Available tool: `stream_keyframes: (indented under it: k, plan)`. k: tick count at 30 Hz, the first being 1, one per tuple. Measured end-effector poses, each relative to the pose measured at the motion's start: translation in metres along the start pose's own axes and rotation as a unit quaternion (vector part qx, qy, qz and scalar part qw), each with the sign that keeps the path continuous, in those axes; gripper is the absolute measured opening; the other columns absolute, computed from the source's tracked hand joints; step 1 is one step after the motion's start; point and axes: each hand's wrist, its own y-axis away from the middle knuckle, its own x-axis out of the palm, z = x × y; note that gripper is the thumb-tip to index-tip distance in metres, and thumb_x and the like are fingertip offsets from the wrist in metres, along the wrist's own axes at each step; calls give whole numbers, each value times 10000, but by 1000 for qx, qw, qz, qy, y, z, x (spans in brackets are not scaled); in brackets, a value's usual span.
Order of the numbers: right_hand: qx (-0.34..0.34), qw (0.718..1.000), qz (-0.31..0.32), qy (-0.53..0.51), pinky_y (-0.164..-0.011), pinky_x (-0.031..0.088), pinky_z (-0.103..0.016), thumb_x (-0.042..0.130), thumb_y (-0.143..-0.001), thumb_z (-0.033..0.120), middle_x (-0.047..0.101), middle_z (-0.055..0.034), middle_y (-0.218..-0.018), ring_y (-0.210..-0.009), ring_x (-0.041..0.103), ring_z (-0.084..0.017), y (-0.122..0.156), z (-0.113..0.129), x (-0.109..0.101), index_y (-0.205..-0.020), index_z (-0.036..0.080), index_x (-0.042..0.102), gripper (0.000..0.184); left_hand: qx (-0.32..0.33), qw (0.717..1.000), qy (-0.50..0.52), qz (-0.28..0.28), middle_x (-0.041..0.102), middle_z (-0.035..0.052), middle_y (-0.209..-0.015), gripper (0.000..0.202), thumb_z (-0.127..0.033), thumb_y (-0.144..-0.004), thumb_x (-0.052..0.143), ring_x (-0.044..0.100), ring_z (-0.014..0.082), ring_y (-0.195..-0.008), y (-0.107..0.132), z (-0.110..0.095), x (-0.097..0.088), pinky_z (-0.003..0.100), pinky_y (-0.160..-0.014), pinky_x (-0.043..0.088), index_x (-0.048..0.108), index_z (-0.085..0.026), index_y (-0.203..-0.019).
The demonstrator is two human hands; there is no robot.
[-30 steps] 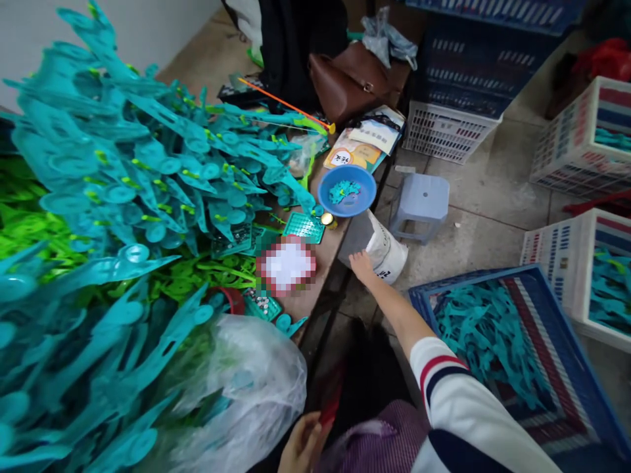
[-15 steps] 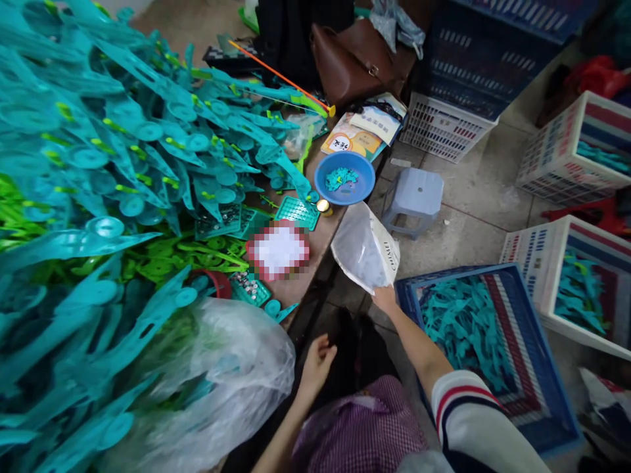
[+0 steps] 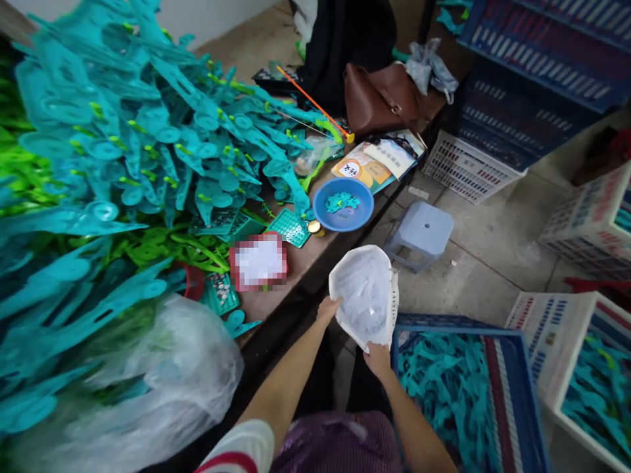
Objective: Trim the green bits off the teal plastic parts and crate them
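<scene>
A white bag (image 3: 362, 289) is held with its mouth spread towards me, and crumpled clear plastic shows inside it. My left hand (image 3: 329, 309) grips the left edge of its rim. At the near edge, my right hand (image 3: 377, 360) is closed on the rim too. The bag hangs over the gap between the table's edge and the floor. Beyond it on the table edge sits a blue basin (image 3: 344, 205) with small teal pieces (image 3: 340, 200) in it.
Teal plastic parts (image 3: 162, 131) are heaped on the table (image 3: 300, 263) at left, beside a clear plastic bag (image 3: 197, 368). A grey stool (image 3: 424, 226) stands on the floor. At right are a blue crate (image 3: 527, 387) of teal parts and white crates (image 3: 537, 335). A brown bag (image 3: 369, 98) lies behind.
My left hand, free before, has reached the white bag and taken its rim. The bag has come nearer and its mouth is spread wider. The view has shifted.
</scene>
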Motion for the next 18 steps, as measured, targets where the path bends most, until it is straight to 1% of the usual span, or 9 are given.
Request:
stream_keyframes:
  k: [2, 4, 6, 9, 12, 14, 18]
  plan:
    - [-10, 1000, 19, 7, -987, 376, -402, 532, -909, 321, 722, -110, -1046, -1082, 647, -300, 0, -11, -2, -1122, 216, 661, 270, -41, 999, -24, 14, 611, 95, -1233, 375, -379, -940, 617, 630, 227, -1060, 1, 1, 3, 427, -882, 557, 583, -168, -1248]
    - [-10, 999, 37, 16, -980, 385, -406, 521, -920, 333, 726, -107, -1042, -1082, 653, -298, -2, -19, -7, -1113, 222, 662, 263, -62, 997, -49, 21, 608, 97, -1240, 373, -377, -941, 616, 628, 228, -1067, 5, 4, 3, 431, -889, 554, 582, -170, -1250]
    - [-1, 998, 49, 26, -975, 393, -414, 499, -938, 358, 726, -109, -1056, -1092, 654, -299, -6, -26, -14, -1099, 226, 665, 267, -58, 996, -71, 24, 606, 100, -1248, 373, -379, -944, 611, 625, 229, -1074, 10, 8, 1, 441, -901, 549, 583, -169, -1251]
    - [22, 997, 62, 41, -959, 414, -413, 455, -960, 394, 718, -107, -1098, -1108, 652, -290, -17, -33, -27, -1125, 238, 661, 307, -35, 994, -97, 30, 604, 102, -1255, 376, -382, -945, 608, 622, 232, -1082, 20, 18, -2, 450, -910, 545, 582, -167, -1252]
    - [35, 995, 77, 61, -925, 440, -400, 407, -972, 441, 714, -97, -1113, -1098, 659, -278, -29, -35, -38, -1157, 252, 657, 364, -22, 993, -107, 39, 603, 102, -1258, 374, -382, -946, 606, 621, 232, -1085, 29, 35, -1, 451, -913, 544, 583, -168, -1252]
    - [31, 993, 84, 82, -914, 447, -395, 384, -974, 450, 710, -95, -1128, -1101, 657, -276, -32, -34, -43, -1164, 256, 662, 388, -17, 993, -103, 47, 603, 102, -1259, 370, -382, -947, 605, 620, 232, -1086, 35, 49, 1, 450, -915, 543, 584, -170, -1250]
    - [-5, 985, 97, 141, -937, 434, -403, 420, -949, 378, 714, -105, -1123, -1098, 659, -286, -23, -28, -55, -1153, 245, 682, 357, -4, 995, -71, 63, 603, 100, -1258, 359, -379, -948, 603, 621, 228, -1083, 51, 76, 8, 441, -912, 545, 588, -178, -1245]
